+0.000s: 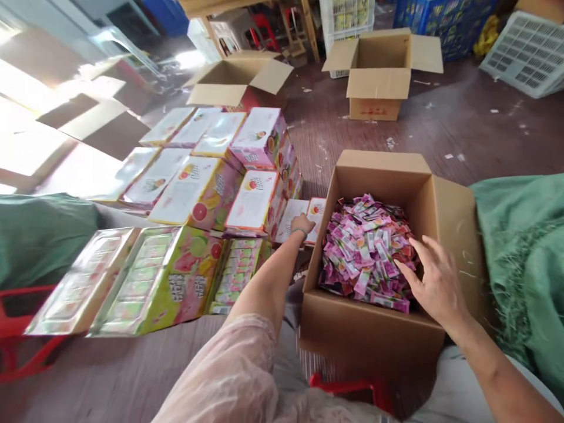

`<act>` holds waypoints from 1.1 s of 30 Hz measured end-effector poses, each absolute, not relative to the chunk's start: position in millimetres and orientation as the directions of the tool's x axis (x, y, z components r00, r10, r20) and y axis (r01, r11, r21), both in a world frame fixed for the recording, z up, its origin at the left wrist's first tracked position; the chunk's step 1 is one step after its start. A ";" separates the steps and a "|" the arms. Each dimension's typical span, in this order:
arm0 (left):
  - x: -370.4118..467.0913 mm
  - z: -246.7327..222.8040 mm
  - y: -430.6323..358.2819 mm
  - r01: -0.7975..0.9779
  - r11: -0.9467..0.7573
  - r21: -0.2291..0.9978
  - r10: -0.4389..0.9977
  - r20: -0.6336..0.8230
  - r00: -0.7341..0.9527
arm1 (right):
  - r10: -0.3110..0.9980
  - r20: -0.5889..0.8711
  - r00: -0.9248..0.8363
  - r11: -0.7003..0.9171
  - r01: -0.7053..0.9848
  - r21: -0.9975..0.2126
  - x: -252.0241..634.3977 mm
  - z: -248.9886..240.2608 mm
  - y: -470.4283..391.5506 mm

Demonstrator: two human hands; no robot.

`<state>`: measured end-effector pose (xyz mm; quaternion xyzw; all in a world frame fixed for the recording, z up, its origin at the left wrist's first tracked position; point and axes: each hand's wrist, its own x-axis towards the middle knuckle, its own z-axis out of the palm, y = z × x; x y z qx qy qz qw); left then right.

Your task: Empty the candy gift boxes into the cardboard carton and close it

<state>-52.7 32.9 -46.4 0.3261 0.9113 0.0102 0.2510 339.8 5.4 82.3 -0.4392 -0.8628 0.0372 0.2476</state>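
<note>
An open cardboard box (370, 323) stands in front of me, heaped with small pink and purple sachets (365, 247); some red ones lie along its right side. Over the right part of the heap is my right hand (434, 282), fingers spread and nothing visible in them. My left hand (302, 223), with a band at the wrist, reaches to the left of this box. It rests at a white-topped carton (288, 214), beside a second small carton (316, 211). Its fingers look stretched out, though they are small and partly hidden.
Stacked fruit-printed cartons (189, 185) fill the left, with an open-topped display box (238, 270) of sachets nearer me. Two open cardboard boxes (379, 88) (242, 76) stand behind. Green sacking (524, 264) lies at right; a red stool (26, 329) is at left.
</note>
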 end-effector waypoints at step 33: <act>-79.4 -121.1 107.6 0.753 0.575 0.318 0.815 -0.300 -0.495 | 0.797 0.103 -0.596 0.594 0.740 -0.315 326.5 52.0 7.3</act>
